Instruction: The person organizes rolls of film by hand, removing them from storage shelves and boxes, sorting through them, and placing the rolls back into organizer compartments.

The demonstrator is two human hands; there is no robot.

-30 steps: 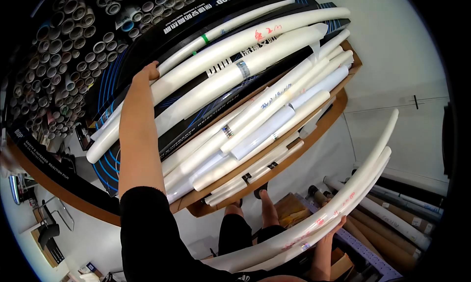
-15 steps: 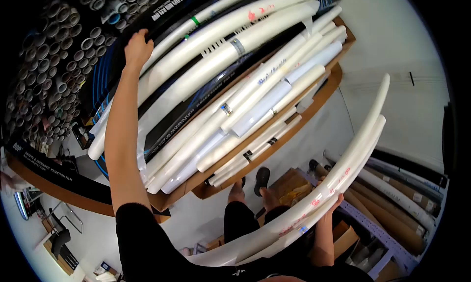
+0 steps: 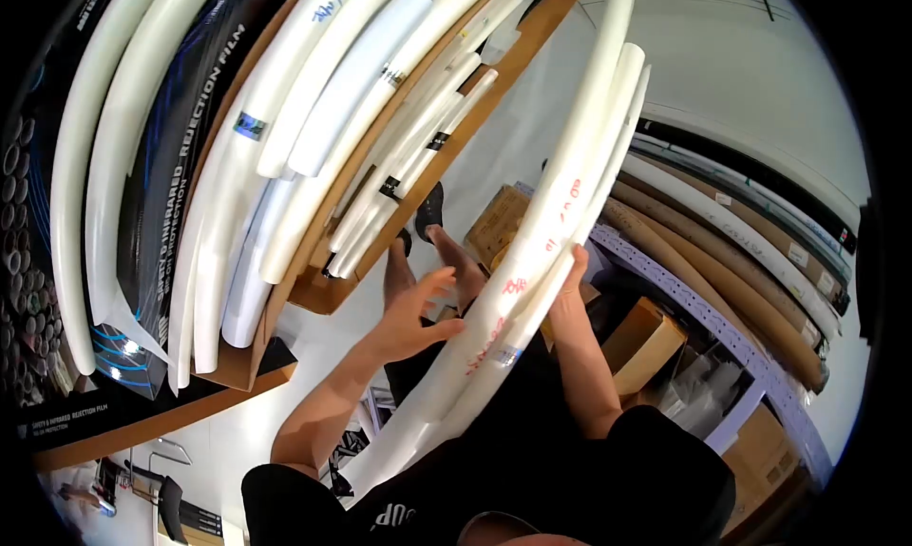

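Long white film rolls (image 3: 532, 232) with red handwriting stand at a slant against my body. My right hand (image 3: 573, 270) grips their right side, fingers partly hidden behind them. Just left of the same rolls is my left hand (image 3: 423, 316), fingers spread and thumb near the roll, holding nothing. To the left, an open brown carton (image 3: 285, 285) holds several white rolls (image 3: 233, 251), some with printed labels. Two more white rolls (image 3: 76, 223) lie on a black box (image 3: 204, 118) farther left.
A purple metal rack (image 3: 703, 327) on the right carries brown and white rolls (image 3: 722, 232). Below it are an open cardboard box (image 3: 646, 342) and plastic bags (image 3: 698, 389). My feet (image 3: 430, 209) are on the pale floor. A black chair (image 3: 171, 508) stands at the lower left.
My left hand has left the rolls on the black box and come across to beside the held rolls. The view has turned right, and the held rolls appear more upright.
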